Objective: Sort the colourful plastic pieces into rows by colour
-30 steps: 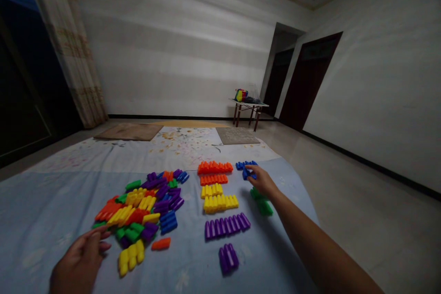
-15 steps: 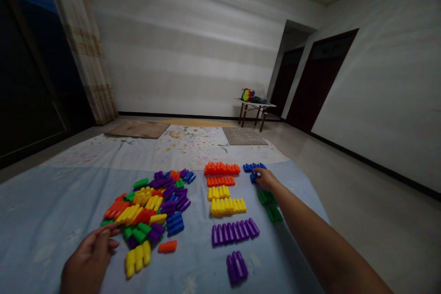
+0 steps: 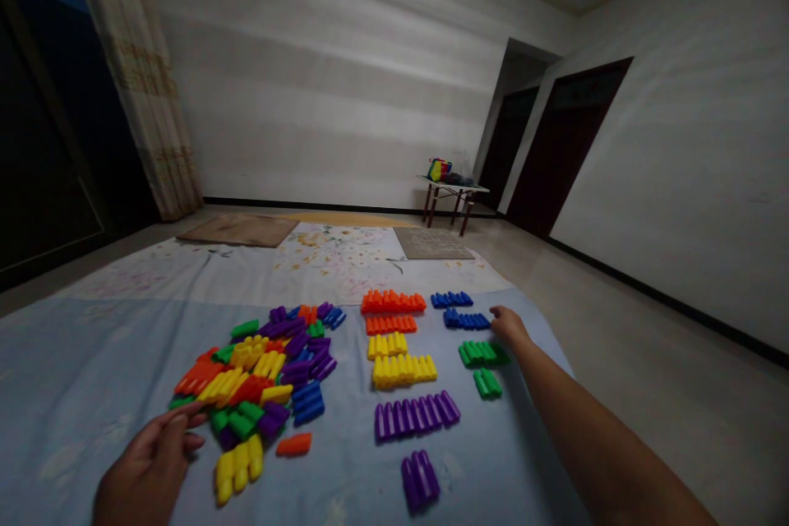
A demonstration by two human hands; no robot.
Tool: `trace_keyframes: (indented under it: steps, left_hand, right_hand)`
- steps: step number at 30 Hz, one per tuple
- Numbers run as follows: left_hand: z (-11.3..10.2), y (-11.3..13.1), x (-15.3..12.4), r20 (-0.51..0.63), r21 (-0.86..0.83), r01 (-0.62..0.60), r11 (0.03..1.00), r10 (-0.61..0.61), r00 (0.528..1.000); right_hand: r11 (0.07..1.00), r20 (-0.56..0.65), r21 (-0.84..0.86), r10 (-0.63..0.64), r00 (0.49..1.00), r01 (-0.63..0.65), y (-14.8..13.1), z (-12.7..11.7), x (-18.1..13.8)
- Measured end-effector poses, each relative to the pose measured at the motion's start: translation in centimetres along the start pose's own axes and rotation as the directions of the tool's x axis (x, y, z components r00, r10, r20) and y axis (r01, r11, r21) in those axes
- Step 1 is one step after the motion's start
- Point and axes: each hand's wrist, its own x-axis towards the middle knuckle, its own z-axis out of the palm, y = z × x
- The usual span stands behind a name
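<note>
When set against the view of half a second ago, same pale blue sheet (image 3: pixel 74 378) over the floor, same loose heap (image 3: pixel 265 370) of mixed plastic blocks on its left part, not visibly disturbed. Right of the heap, same sorted lines: orange rows (image 3: pixel 392 311) farthest, yellow rows (image 3: pixel 400 362) in the middle, purple rows (image 3: pixel 416 415) nearest. Farther right, green groups (image 3: pixel 482 353) now fully uncovered, no longer crossed by the forearm.

Beyond the green, the real change: blue in two lines now, a far blue row (image 3: pixel 452 298) and a near blue row (image 3: pixel 467 319), where earlier only one line plus a piece under the fingers.

Right hand (image 3: pixel 509 325) drawn back off the blue, now just beside the right end of the near blue row, fingers loosely apart, nothing in them. Left hand (image 3: pixel 148 468) low at the near-left edge of the heap, open, gripping nothing; contact with the nearest block not clear.

Reads as the blue piece set down and let go, lying in the near blue row.
</note>
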Motion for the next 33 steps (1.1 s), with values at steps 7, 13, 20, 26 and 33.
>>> trace_keyframes:
  steps: [7, 13, 20, 26, 33]
  left_hand:
    - [-0.1, 0.4, -0.3, -0.023, 0.014, -0.007, 1.0, 0.008, 1.0]
    - [-0.1, 0.3, -0.3, -0.037, 0.029, 0.011, 1.0, -0.01, 0.999]
    - [-0.2, 2.8, -1.7, -0.032, 0.038, -0.002, 0.999, 0.003, 0.999]
    - [0.1, 1.7, -1.4, -0.017, -0.022, -0.062, 0.998, 0.062, 0.998]
    - [0.4, 1.3, -1.4, -0.035, -0.077, -0.073, 0.994, 0.071, 0.997]
  right_hand:
    - [0.999, 0.062, 0.035, 0.018, 0.998, -0.02, 0.2, 1.3, 0.4]
    - [0.999, 0.088, 0.044, -0.018, 0.996, 0.014, -0.7, 1.6, 0.5]
    - [1.0, 0.079, -0.001, -0.008, 0.997, 0.008, -0.9, 1.1, -0.1]
    - [0.999, 0.086, -0.049, 0.008, 0.996, -0.004, -1.4, 0.3, -1.0]
    - [0.989, -0.007, -0.044, -0.141, 0.99, 0.14, -5.6, -1.5, -3.3]
